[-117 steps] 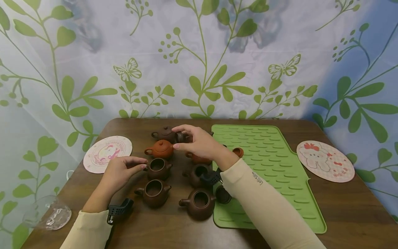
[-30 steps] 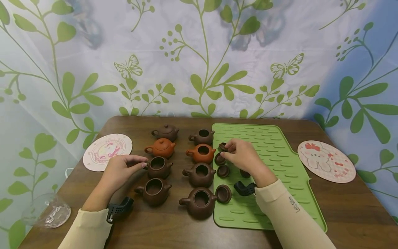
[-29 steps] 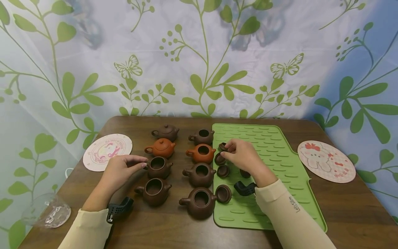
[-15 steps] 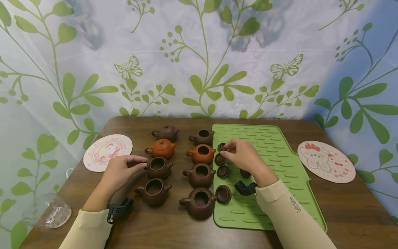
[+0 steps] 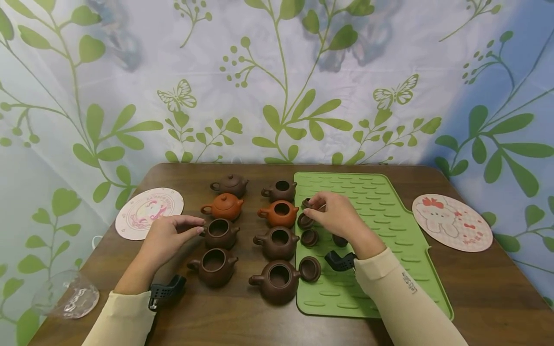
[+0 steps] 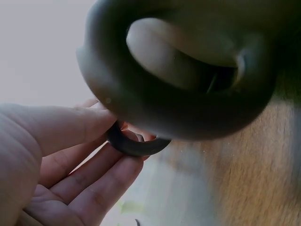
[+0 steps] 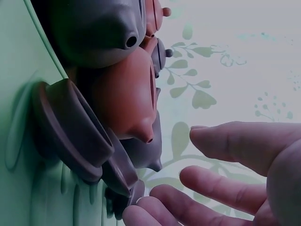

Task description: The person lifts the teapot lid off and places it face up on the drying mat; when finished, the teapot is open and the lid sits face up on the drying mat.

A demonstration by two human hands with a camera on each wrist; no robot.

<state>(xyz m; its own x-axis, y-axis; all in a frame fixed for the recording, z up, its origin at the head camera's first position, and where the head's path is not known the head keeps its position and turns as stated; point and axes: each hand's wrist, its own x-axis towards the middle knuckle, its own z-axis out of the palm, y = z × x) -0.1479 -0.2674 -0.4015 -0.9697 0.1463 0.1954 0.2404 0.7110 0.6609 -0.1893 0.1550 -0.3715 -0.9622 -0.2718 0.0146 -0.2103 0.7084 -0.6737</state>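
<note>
My left hand [image 5: 166, 240] pinches the ring handle [image 6: 134, 147] of a dark brown, lidless teapot [image 5: 220, 242], which stands in the left column. Just in front is another lidless teapot [image 5: 214, 276]; its handle [image 6: 164, 113] looms large in the left wrist view. Over the green mat [image 5: 368, 187], my right hand [image 5: 337, 218] is beside the farthest dark lid [image 5: 307, 203] in a row of upturned lids. Thumb and index finger are apart in the right wrist view. The lower fingertips [image 7: 141, 212] are close to that lid; contact is unclear.
Lidded dark [image 5: 231, 185] and orange [image 5: 225, 206] teapots stand at the back left. Right of them, a column of open teapots [image 5: 277, 242] borders the mat. A clear glass [image 5: 71, 300] and two round picture mats, one left [image 5: 149, 211], one right [image 5: 452, 222], lie outward.
Several seconds ago my right hand held a dark lid by the back left teapots; now it is over the mat's lids. In the last half second its fingers shifted slightly. The left hand stayed put.
</note>
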